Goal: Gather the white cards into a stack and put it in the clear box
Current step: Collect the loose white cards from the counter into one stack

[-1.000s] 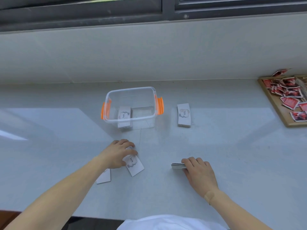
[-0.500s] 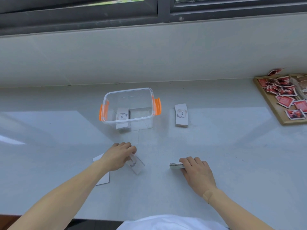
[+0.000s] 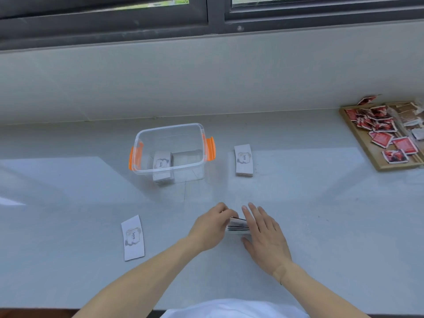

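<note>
A small stack of white cards point(image 3: 237, 225) lies on the pale counter in front of me, pinched between my two hands. My left hand point(image 3: 212, 227) closes on its left end and my right hand point(image 3: 263, 232) rests flat against its right side. One loose white card point(image 3: 133, 237) lies to the left, apart from both hands. Another stack of white cards point(image 3: 243, 159) sits right of the clear box point(image 3: 142, 167), which has orange latches. Inside the box stands a further pile of white cards point(image 3: 162, 162).
A wooden tray point(image 3: 376, 161) holding several red packets sits at the far right by the wall. The counter's near edge runs just below my forearms. A wall and window frame rise behind the box.
My left hand has moved right from the loose cards, carrying one to the stack under my right hand. One card stays behind at the left.
</note>
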The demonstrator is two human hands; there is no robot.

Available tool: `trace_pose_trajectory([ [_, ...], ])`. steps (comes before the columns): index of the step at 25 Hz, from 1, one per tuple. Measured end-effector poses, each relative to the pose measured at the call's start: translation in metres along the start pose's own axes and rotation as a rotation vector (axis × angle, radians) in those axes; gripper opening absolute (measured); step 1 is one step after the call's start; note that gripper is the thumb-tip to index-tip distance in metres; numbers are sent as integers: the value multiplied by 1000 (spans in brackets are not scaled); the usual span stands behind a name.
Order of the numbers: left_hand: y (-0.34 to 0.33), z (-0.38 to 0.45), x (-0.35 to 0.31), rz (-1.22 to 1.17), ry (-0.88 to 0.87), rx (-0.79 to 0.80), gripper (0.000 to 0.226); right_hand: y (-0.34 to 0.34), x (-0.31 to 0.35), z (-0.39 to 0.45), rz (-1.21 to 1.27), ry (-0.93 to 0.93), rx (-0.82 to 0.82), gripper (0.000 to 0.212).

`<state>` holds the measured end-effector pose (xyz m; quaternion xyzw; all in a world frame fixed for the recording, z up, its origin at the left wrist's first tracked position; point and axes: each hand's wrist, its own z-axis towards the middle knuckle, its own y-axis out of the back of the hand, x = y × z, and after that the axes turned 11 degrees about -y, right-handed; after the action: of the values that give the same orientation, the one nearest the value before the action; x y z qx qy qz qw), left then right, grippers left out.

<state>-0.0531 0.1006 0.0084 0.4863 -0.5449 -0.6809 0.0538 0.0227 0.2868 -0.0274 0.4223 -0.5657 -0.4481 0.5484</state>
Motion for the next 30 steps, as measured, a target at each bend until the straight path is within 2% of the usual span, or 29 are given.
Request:
trace_pose_trajectory([
  [3,-11,6,-12,-186,15,24,35,0,1,-1,-20,-4,-21,92],
  [7,-20,9,-23,-425,122,45,34,0,2,1,-75,-10,-40,79],
  [11,-21,12,-29,-529,206,46,38,-2,2,4,-100,-9,-10,64],
  [15,-16,6,-23,-636,305,-29,36,3,3,7,-45,-29,23,53],
  [18,1,-13,6,-414,261,-37,44,7,4,7,-35,-27,33,53],
  [21,37,-44,55,38,157,81,50,9,5,6,-10,-6,35,46],
  [24,78,-85,103,372,134,242,57,12,5,6,-9,-13,41,37],
  [28,118,-132,142,612,127,509,68,12,7,6,-8,-25,43,27],
  [30,124,-143,149,682,113,590,72,12,7,7,-2,-29,45,24],
])
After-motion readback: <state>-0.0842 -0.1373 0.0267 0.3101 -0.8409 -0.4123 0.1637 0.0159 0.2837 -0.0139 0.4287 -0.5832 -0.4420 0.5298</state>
